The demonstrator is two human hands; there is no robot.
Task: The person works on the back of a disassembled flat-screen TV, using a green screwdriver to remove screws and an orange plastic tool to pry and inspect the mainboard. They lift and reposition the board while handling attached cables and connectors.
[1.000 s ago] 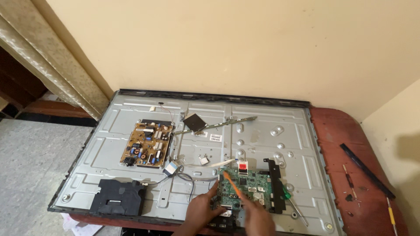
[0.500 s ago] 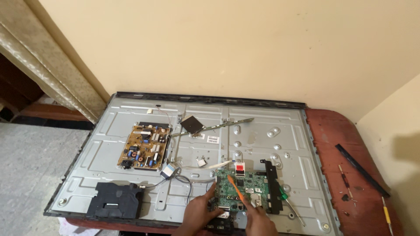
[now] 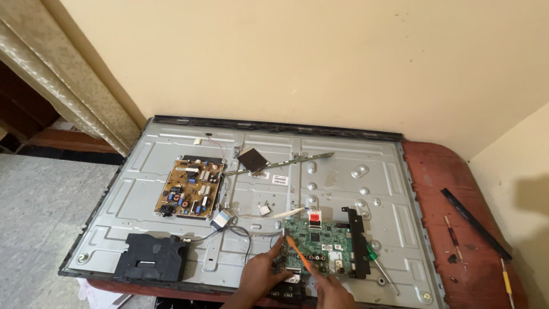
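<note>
A flat-screen television lies face down with its back cover off, showing the grey metal chassis (image 3: 354, 171). My left hand (image 3: 262, 276) rests on the near left edge of the green main board (image 3: 320, 245), fingers touching it. My right hand (image 3: 333, 292) holds a thin orange tool (image 3: 297, 253) whose tip points at the board's left side. A brown power supply board (image 3: 190, 194) sits on the chassis to the left.
A green-handled screwdriver (image 3: 378, 263) lies right of the main board. A black speaker box (image 3: 151, 263) sits at the near left. On the red table (image 3: 457, 229) lie a long black strip (image 3: 474, 223) and small screwdrivers (image 3: 453, 236). A curtain (image 3: 63, 80) hangs at left.
The view has shifted slightly; my hands stay at the main board, with the orange tool held in much the same spot.
</note>
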